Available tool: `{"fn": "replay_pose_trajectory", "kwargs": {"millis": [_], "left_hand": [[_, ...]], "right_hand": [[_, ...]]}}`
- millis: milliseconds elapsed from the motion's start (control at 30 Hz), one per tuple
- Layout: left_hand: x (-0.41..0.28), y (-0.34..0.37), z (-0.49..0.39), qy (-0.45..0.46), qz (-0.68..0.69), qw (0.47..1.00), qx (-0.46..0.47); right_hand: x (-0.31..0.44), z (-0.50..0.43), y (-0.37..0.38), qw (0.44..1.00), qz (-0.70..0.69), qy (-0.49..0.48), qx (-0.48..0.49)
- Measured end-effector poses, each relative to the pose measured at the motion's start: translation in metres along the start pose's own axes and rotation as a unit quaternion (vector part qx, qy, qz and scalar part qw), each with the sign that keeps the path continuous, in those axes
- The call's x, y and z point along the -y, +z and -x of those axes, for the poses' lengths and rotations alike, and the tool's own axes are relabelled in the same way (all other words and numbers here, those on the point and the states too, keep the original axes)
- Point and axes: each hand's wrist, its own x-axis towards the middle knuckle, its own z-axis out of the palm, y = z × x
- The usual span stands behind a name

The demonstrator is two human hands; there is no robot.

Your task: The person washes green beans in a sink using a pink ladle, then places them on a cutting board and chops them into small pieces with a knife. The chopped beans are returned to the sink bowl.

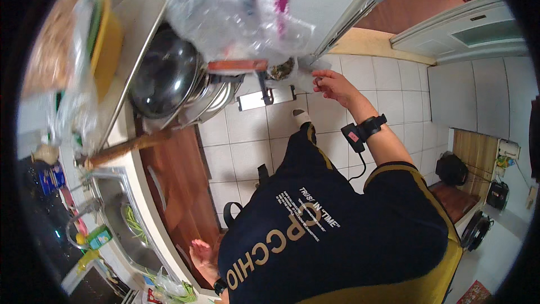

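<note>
My right hand (333,86) reaches forward over the tiled floor, fingers curled, beside a thin translucent sheet. A small dark spot shows between its fingers; whether it grips anything is unclear. My left hand (201,253) hangs low by the wooden cabinet front (181,185), fingers apart and holding nothing. Ahead, a clear plastic bag (215,21) hangs close to the camera, blurred. Under it are an orange-red bar (237,66) and a bowl-like thing with dark contents (282,69). A black domed wok or lid (164,76) stands with metal pans (217,103) at left.
At left, a steel sink (122,215) holds green vegetables (135,223); more greens (185,293) lie in plastic on the counter. A yellow basin (107,46) sits upper left. A white flat thing (274,97) lies on the floor near my foot. A door panel (464,29) stands upper right.
</note>
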Motion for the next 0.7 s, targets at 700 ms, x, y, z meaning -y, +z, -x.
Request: {"fn": "replay_pose_trajectory", "kwargs": {"millis": [700], "left_hand": [[0.04, 0.204, -0.052, -0.052, -0.12, 0.991, -0.029]], "right_hand": [[-0.071, -0.088, -0.126, 0.994, 0.046, 0.076, -0.06]]}}
